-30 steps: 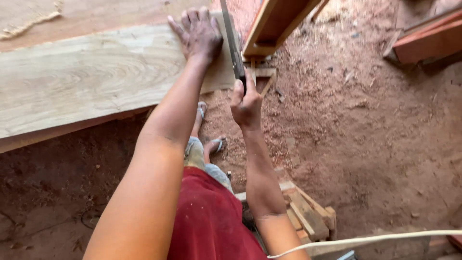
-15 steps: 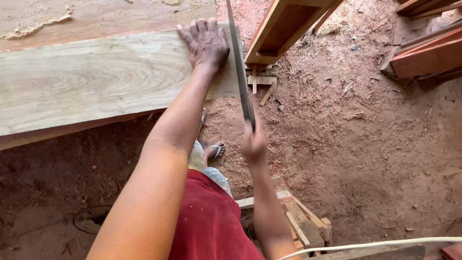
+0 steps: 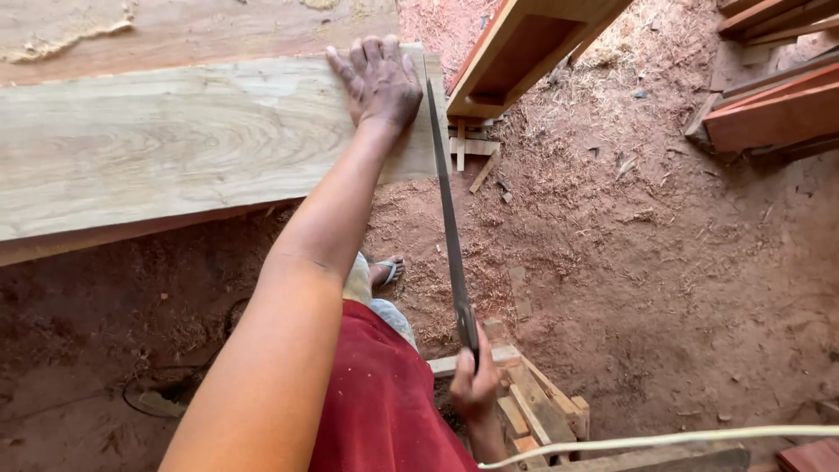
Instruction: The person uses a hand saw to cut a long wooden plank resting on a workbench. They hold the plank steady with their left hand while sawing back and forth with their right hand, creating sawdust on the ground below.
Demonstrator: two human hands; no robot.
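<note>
One broad, pale wooden plank with curling brown grain (image 3: 175,140) lies across the upper left of the view, over a reddish floor of sawdust and dirt (image 3: 655,262). Its surface is smooth and yellowish, its near edge darker, and its right end lies at the saw. One reddish open wooden frame (image 3: 516,52) stands just beyond that end. A stack of at least three red-brown boards (image 3: 769,105) lies at the upper right. One small pile of short offcut blocks (image 3: 533,402) sits at the bottom, near the right hand.

One long, thin, dark hand saw (image 3: 450,218) stands on edge, its far end at the plank's right end. The right hand (image 3: 474,385) is wrapped around the saw's handle. The left hand (image 3: 377,80) lies flat, fingers spread a little, pressing the plank just left of the blade. One sandalled foot (image 3: 386,271) shows below.
</note>
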